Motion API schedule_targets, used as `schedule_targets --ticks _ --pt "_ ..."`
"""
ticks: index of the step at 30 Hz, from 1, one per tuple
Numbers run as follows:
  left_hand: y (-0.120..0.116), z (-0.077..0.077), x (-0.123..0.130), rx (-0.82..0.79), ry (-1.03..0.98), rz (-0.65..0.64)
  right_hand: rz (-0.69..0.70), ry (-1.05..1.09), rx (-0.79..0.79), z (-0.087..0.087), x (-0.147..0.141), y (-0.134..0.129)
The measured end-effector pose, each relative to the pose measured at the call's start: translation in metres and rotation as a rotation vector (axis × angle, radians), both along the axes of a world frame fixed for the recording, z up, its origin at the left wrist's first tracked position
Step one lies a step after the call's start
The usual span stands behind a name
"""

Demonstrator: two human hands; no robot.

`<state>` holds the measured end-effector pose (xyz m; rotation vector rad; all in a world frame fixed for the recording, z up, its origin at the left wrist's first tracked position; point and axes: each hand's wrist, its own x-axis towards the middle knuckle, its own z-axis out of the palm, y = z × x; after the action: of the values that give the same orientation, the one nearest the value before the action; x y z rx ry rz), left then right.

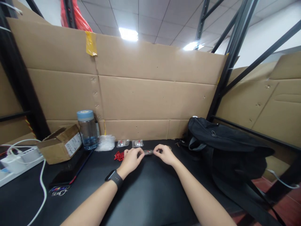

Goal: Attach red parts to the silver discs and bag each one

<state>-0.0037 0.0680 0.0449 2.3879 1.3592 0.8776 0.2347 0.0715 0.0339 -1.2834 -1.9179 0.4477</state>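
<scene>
Between my two hands, just above or on the black tabletop (150,188), is a small clear plastic bag (148,152) with a bit of red in it. My left hand (131,159), with a dark watch on the wrist, pinches its left end. At the opposite end, the thumb and fingers of my right hand (164,153) are closed on the bag. A pile of small red pieces (119,156) lies beside my left hand, partly hidden by it. Behind the hands lie two small clear packets, a left one (123,143) and a right one (137,143).
Along the left stand a water bottle (87,130), a stack of clear bags (105,142), an opened cardboard box (61,146), a phone (70,171) and a power strip (23,160) with a white cable. A black backpack (225,144) fills the right. Cardboard (150,100) walls the back.
</scene>
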Motion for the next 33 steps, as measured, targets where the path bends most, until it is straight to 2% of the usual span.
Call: schedule_targets --ticks 5,9,12,15,18,22,27,30,33 --pt "0.007 -0.001 -0.002 -0.150 -0.151 0.008 -0.056 0.205 -0.222 -0.003 -0.006 0.001" --pt "0.006 -0.009 0.003 -0.153 -0.130 0.108 -0.087 0.231 -0.279 -0.010 -0.010 0.000" --pt "0.003 -0.013 0.007 -0.079 -0.026 0.116 -0.046 0.121 -0.232 -0.011 -0.010 -0.002" --pt "0.000 -0.014 0.010 -0.002 0.097 0.072 0.004 -0.088 -0.138 -0.008 -0.010 -0.005" --pt "-0.001 -0.015 0.010 0.025 0.186 0.040 0.016 -0.263 -0.066 -0.005 -0.010 -0.009" --pt "0.000 -0.017 0.007 0.067 0.223 0.019 -0.001 -0.371 0.012 -0.005 -0.011 -0.011" --pt "0.001 -0.020 0.007 0.077 0.210 -0.021 -0.004 -0.330 -0.002 -0.005 -0.016 -0.008" --pt "0.004 -0.018 0.007 0.016 0.137 0.000 0.025 -0.236 -0.010 -0.003 -0.016 -0.007" --pt "0.007 -0.011 0.004 -0.073 0.059 0.026 0.084 -0.087 -0.087 -0.002 -0.013 -0.006"
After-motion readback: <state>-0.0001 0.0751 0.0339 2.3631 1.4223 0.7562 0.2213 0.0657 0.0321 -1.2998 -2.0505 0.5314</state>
